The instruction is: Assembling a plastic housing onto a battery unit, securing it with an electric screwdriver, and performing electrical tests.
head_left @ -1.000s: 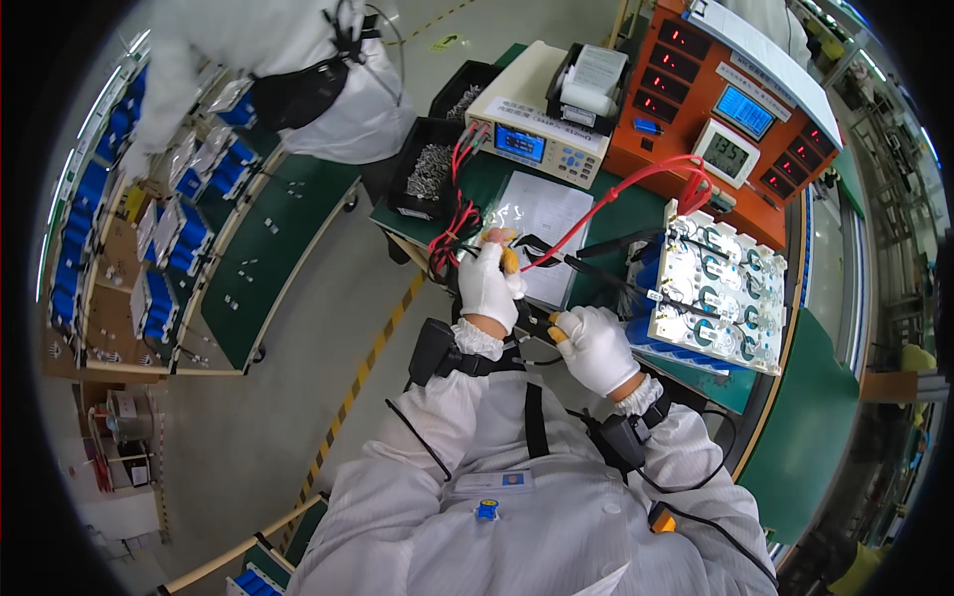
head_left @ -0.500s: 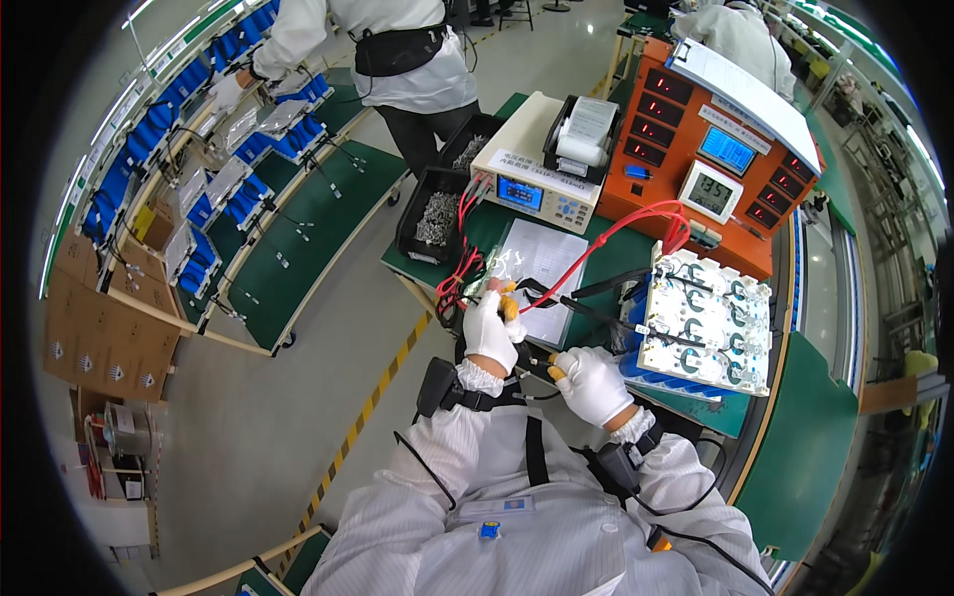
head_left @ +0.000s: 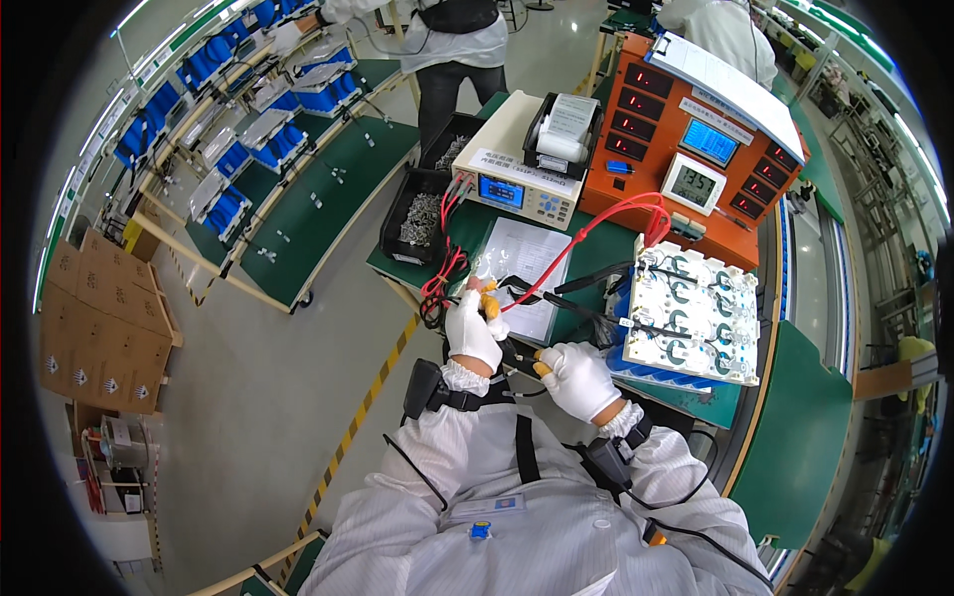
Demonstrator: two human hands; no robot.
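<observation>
My left hand (head_left: 474,326), in a white glove with yellow fingertip covers, is closed at the table's near edge. A red test lead (head_left: 545,275) runs to its fingers; the exact grip is partly hidden. My right hand (head_left: 578,381), gloved likewise, pinches a thin black cable (head_left: 524,360) lower and to the right. Right of the hands stands a battery pack (head_left: 691,316) with a white top and blue cells. Black leads (head_left: 588,283) stretch from it toward my left hand. A white paper sheet (head_left: 527,266) lies beyond my hands.
A cream meter (head_left: 517,164) with a small printer (head_left: 564,134) stands at the back, beside an orange instrument cabinet (head_left: 686,139). Black bins (head_left: 415,214) of small metal parts sit left. A co-worker (head_left: 457,50) stands near a rack (head_left: 328,199) of blue packs.
The whole view has shifted slightly, with the table moving left in the picture. Both hands keep nearly the same poses at the cables. The co-worker at the back has shifted to the right in view.
</observation>
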